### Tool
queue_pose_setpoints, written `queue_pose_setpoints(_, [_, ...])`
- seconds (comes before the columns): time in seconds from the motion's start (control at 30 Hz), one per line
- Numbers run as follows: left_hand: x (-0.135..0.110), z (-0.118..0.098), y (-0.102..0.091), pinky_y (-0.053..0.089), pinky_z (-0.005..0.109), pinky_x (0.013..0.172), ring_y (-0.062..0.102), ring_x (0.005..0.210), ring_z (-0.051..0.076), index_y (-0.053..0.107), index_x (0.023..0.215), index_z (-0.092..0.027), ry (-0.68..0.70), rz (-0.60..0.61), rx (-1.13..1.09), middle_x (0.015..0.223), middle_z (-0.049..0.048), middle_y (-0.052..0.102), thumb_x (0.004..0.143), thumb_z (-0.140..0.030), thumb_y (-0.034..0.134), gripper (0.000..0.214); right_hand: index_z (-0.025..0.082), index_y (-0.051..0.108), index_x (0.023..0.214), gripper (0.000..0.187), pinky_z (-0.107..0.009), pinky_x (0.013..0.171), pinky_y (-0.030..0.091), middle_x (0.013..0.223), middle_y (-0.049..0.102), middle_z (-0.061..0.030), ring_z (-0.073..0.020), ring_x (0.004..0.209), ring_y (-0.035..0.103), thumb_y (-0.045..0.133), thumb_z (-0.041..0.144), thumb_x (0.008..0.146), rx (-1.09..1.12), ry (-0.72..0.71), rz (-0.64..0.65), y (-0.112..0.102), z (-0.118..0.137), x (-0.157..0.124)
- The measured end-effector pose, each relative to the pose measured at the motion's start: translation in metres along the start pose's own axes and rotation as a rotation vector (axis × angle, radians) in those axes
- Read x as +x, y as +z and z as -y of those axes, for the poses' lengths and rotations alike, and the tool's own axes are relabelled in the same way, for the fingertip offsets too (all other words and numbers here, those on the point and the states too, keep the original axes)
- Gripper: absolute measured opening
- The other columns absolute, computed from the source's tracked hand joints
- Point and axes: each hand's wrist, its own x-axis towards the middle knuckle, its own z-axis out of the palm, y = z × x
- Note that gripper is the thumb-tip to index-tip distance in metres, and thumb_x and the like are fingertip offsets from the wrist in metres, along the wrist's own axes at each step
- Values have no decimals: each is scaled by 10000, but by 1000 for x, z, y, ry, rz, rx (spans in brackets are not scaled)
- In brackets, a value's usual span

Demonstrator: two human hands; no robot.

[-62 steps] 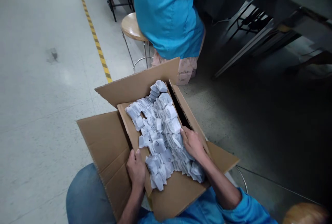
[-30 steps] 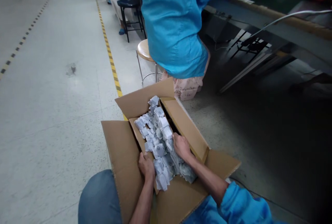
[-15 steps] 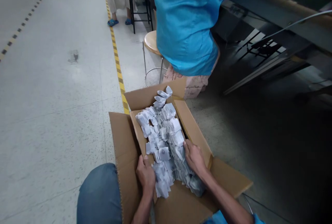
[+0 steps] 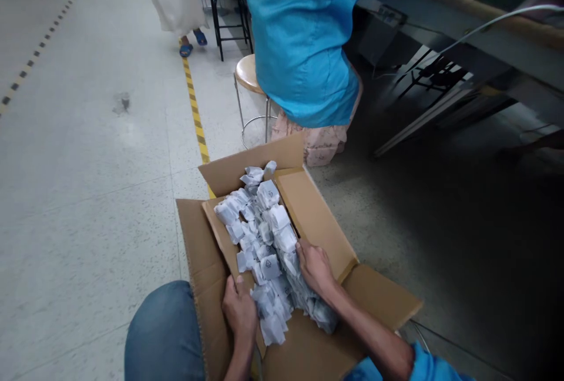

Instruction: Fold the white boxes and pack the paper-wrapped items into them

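Note:
An open cardboard box (image 4: pixel 200 251) rests on my lap, its flaps spread outwards. A loose sheet of cardboard (image 4: pixel 220 234) lies in it, heaped with several small white plastic-wrapped packets (image 4: pixel 264 234). My left hand (image 4: pixel 239 310) grips the near edge of that sheet, thumb on top. My right hand (image 4: pixel 314 268) lies curled over the right side of the heap, next to the box's right flap (image 4: pixel 317 222), fingers pressed into the packets.
A person in a blue coat (image 4: pixel 299 34) stands just beyond the box beside a round wooden stool (image 4: pixel 247 75). A yellow-black floor line (image 4: pixel 194 104) runs back to a black stool (image 4: pixel 227 2) and another person's feet (image 4: pixel 189 46). A dark workbench (image 4: pixel 462 34) stands on the right.
The view has swung slightly; the box and heap shifted a little left. Both hands kept their hold. A person in white has walked into view at the back.

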Motion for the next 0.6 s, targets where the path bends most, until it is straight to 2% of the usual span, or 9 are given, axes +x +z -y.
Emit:
queue_pose_setpoints(0.2, [-13,-5,-20,437,326,676,578,699,226,530,780,-231,-10,9,-3,721,42,625,842,-503,407,305,170,603,895,354,-257,649,351,811,719,-86,-173,739,685,296,251,1052,41,-71,-17,-7,11,-19])
queue_pose_setpoints(0.37, [-20,0,-32,469,349,688,631,738,257,586,849,-211,-43,29,1,783,81,682,830,-547,410,380,180,568,847,343,-256,640,358,760,692,-75,-171,699,665,291,249,1037,81,-99,-30,-10,15,-29])
queue_pose_setpoints(0.6, [-36,8,-49,514,338,717,674,845,274,650,969,-191,-74,36,-20,888,104,741,824,-616,459,488,221,481,768,370,-271,621,358,697,659,-56,-184,663,652,244,323,1033,130,-122,-45,-27,13,-49])
